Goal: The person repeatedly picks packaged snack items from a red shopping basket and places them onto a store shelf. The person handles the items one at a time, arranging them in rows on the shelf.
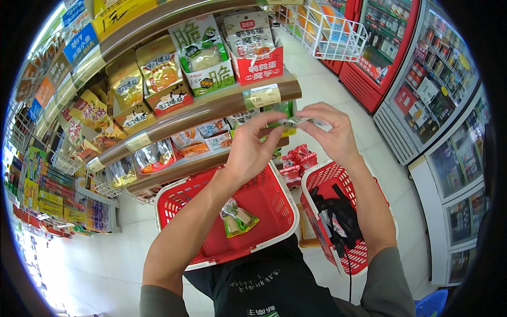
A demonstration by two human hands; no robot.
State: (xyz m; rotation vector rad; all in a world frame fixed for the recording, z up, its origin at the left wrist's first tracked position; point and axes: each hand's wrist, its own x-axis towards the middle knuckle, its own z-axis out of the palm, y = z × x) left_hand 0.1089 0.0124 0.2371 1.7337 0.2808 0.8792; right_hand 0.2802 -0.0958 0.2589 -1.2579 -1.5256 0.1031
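Note:
My left hand [255, 144] and my right hand [332, 132] are raised in front of the shelf's right end. Between them, both thumbs and fingers pinch a thin, whitish, partly clear plastic packet [307, 120]. Blur hides what it contains. A green packet [281, 107] shows just behind the left fingertips; whether it touches them I cannot tell. Below my forearms sits a red shopping basket [273, 198] with a white rim. Inside lies a green-and-white snack packet [237, 219] with pale pieces showing through.
Snack boxes [208, 75] line the shelf, whose brown front rail [198, 113] carries price tags. At right, a second red basket [317, 230] holds black straps [342, 222] and a cable. Red packages [299, 160] lie between baskets and shelf. Drinks coolers [427, 79] flank the aisle.

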